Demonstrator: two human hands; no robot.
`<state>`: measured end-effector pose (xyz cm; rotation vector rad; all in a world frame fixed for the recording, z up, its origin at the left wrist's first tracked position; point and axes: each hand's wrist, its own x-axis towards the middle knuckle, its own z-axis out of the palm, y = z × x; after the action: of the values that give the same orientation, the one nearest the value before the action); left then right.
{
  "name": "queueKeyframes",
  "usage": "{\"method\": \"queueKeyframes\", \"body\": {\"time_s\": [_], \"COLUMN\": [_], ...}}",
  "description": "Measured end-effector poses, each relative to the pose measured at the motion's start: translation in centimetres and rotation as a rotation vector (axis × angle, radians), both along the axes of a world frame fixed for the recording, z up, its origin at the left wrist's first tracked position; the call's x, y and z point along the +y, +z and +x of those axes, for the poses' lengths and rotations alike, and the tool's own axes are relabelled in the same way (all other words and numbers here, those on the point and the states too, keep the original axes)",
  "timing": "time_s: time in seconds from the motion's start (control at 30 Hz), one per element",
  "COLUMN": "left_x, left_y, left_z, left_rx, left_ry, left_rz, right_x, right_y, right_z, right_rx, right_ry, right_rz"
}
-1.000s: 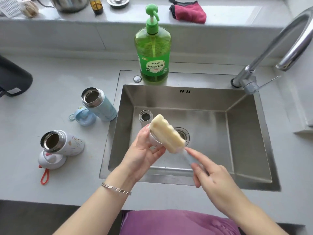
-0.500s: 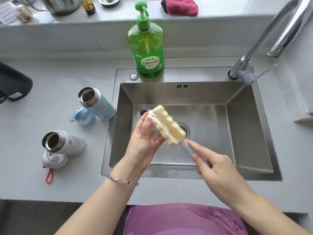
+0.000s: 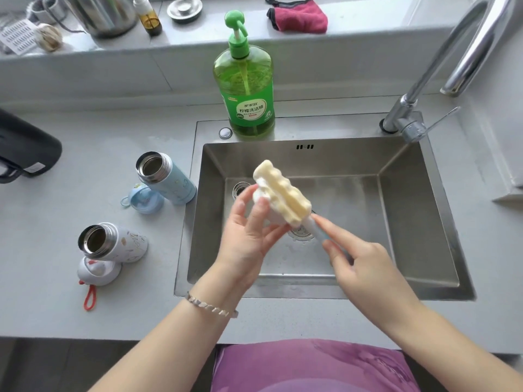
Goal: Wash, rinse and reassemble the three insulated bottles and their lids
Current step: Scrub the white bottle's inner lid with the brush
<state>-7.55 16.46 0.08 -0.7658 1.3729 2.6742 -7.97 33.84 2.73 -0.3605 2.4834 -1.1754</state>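
I take the rectangular stainless-steel sink (image 3: 396, 292) first, since both hands work over it. The green pump bottle of dish soap (image 3: 246, 89) stands on its back ledge. On the grey counter to the left stand the light-blue insulated bottle (image 3: 169, 182), open, with its blue lid (image 3: 144, 199) just beside it. Nearer me is the white patterned bottle (image 3: 116, 244), touching its white lid with the red loop (image 3: 97, 271). The third bottle (image 3: 240, 189) sits in the sink's far-left corner (only its steel mouth shows).

My left hand (image 3: 249, 244) has its fingers curled round a small white lid (image 3: 261, 193), held above the basin. My right hand (image 3: 365, 267) pinches the pale handle of the yellow ridged sponge brush (image 3: 283, 193). The brush's long axis runs from that grip up and left, and the sponge head lies across the lid. So the lid sits up-left of the right grip, at the far end of the brush, and I judge the scrubbing stroke should follow that diagonal.
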Motion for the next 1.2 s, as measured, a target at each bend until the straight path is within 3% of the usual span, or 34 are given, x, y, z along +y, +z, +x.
{"method": "queueKeyframes", "body": {"time_s": [0.07,0.2,0.33,0.47,0.6,0.8,1.2], "left_x": [0.4,-0.6,0.8,-0.2,0.2,-0.5,-2.7], "left_y": [0.3,0.5,-0.1,0.3,-0.2,0.2,-0.7], "left_z": [0.3,-0.7,-0.1,-0.6,0.0,-0.2,-0.1], "left_rx": [0.032,0.019,-0.001,-0.002,0.017,0.007,0.051], "left_ry": [-0.040,0.085,-0.012,0.079,-0.020,0.057,0.085], "left_rz": [0.014,-0.001,-0.052,-0.048,-0.064,-0.037,-0.002], "right_x": [0.3,0.2,0.8,0.8,0.8,0.5,1.7], "right_y": [-0.5,0.2,-0.7,-0.3,-0.6,-0.2,0.9], "right_z": [-0.4,1.3,0.5,1.1,0.3,0.9,1.4], "right_rx": [-0.024,-0.072,-0.076,-0.092,-0.095,-0.103,0.078], "right_ry": [-0.029,0.006,-0.073,-0.026,-0.073,-0.020,0.200], "right_rz": [0.024,-0.040,-0.053,-0.043,-0.076,-0.086,0.091]}}
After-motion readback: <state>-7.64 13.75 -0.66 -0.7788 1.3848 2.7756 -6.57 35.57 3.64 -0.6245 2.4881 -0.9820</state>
